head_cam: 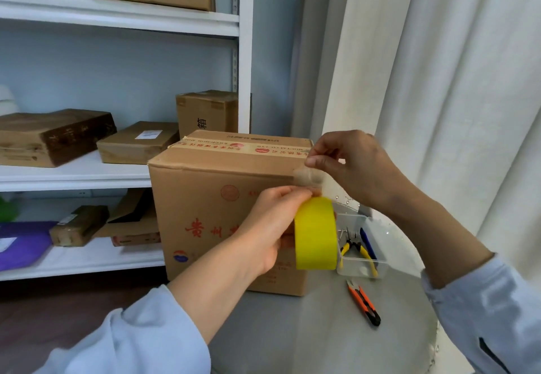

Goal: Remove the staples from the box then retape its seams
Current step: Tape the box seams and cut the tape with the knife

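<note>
Two pale blue fabric sleeves are entering from the bottom corners of the frame, both cut off by its edges. Just beyond them an orange and black utility knife is lying on the smooth grey round table, right of centre. At mid-frame the left hand is gripping a yellow roll of tape, fingers curled around its top edge; the roll's core and far side are hidden. A clear, glossy strip of tape is stretching up from the roll, and the right hand is pinching its free end between thumb and forefinger, at the upper right corner of the cardboard box. The box, matt brown with red printing, is standing upright on the table at the centre of the frame, an older printed tape band running across its top; the hands are covering part of its front lettering. To its right a clear plastic bin is holding yellow-handled pliers and a dark blue tool that is hard to identify. Behind, white metal shelving is filling the left half, carrying several brown cartons and a purple item cut off at the left edge. White pleated curtains are hanging at the upper right.
</note>
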Demonstrator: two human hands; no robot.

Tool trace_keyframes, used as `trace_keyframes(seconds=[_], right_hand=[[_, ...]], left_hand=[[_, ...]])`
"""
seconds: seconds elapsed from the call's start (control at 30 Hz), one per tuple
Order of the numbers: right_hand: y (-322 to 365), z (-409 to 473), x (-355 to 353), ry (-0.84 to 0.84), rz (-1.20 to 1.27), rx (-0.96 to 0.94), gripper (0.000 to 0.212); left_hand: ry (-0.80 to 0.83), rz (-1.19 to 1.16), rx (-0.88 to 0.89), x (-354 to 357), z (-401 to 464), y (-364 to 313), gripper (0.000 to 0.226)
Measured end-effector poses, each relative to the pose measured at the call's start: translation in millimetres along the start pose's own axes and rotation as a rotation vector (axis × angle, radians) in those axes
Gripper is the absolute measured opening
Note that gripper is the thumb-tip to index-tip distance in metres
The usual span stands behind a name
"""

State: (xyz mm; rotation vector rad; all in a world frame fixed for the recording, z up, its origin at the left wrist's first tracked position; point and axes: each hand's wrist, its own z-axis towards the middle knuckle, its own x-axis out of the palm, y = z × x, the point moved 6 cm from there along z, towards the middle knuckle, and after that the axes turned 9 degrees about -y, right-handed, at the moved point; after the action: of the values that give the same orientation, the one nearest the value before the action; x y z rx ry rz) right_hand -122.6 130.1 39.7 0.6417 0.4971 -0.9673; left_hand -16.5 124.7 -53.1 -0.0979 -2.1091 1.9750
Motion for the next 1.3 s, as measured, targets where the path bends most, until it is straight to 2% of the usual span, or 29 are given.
trace_keyframes(seconds=[0.13,0.37,0.43,0.5,0.6,0.7,0.87,1.13,1.3], right_hand=[[3,-17,10,0.033,-0.071,-0.066,0.006],[-15,-20,20,-0.009,0.015,0.083,0.010],[-18,-12,15,-0.048,0.031,0.113,0.016],[-16,-7,12,-0.052,0.039,0.099,0.019],[-12,-7,13,0.027,0.112,0.101,0.018],[-15,-10,16,0.096,0.116,0.113,0.011],[-22,-11,15,0.054,0.045,0.105,0.001],[-29,11,-3,0.057,0.174,0.129,0.010],[-27,33,9,0.176,0.195,0.120,0.016]], left_hand=[[-0.002,0.105,0.067,-4,4,8,0.016],[0.013,0.316,0.149,-5,8,5,0.014],[0.034,0.276,0.106,-8,12,-2,0.010],[0.085,0.217,0.018,-7,11,-5,0.017],[0.084,0.222,-0.027,-7,13,0,0.022],[0.027,0.244,-0.032,-11,12,6,0.018],[0.004,0.210,-0.032,-10,9,11,0.012],[-0.058,0.174,0.083,3,13,-15,0.008],[-0.125,0.129,0.051,-5,18,-18,0.009]])
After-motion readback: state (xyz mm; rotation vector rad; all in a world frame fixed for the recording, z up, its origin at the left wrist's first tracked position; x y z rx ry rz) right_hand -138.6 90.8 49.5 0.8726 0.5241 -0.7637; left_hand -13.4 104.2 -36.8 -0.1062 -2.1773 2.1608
